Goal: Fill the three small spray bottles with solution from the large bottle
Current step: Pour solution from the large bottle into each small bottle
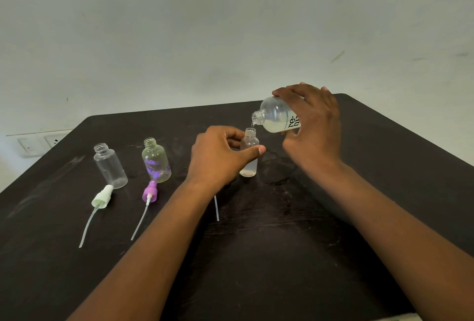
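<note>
With the left hand (pixel 220 156) pinching the rightmost small bottle (pixel 249 152) upright on the table (pixel 282 256) and the right hand (pixel 311 125) gripping the tilted large bottle (pixel 275 117) directly above its neck, filling is barely begun; next, hold the pour steady.

A: The tabletop (pixel 282 256) is very dark brown, streaked with pale scuffs.

B: And the bottles?

A: The large bottle (pixel 278 117) is frosted clear, with cloudy whitish liquid and black and teal lettering. The small bottle (pixel 250 152) beneath it is clear. The leftmost bottle (pixel 110 166) is clear too. The middle bottle (pixel 156 161) is yellowish with purple blotches.

B: The spray heads?

A: One spray head (pixel 102 197) is pale mint-white, the other spray head (pixel 150 191) purple. The wall (pixel 230 25) is grey-green.
</note>
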Demonstrator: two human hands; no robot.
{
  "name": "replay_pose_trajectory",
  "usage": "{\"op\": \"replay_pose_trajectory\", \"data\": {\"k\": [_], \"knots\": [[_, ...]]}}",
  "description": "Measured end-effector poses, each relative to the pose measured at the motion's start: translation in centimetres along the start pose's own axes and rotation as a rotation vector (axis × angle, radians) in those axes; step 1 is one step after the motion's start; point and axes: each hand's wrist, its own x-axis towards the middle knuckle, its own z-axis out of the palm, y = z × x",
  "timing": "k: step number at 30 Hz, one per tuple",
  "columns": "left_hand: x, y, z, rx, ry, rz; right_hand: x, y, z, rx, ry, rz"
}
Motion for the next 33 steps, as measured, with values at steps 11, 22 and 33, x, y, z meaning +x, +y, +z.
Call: {"op": "replay_pose_trajectory", "data": {"k": [11,22,33], "knots": [[0.08,-0.07,0.04,0.015,-0.004,0.005,-0.03,-0.05,0.01,-0.005,0.0,0.006],[-0.02,0.09,-0.01,0.009,-0.001,0.006,0.05,-0.06,-0.15,0.001,-0.006,-0.002],[0.07,-0.02,-0.01,0.003,-0.005,0.009,0.03,-0.12,-0.06,0.002,-0.007,0.014]]}}
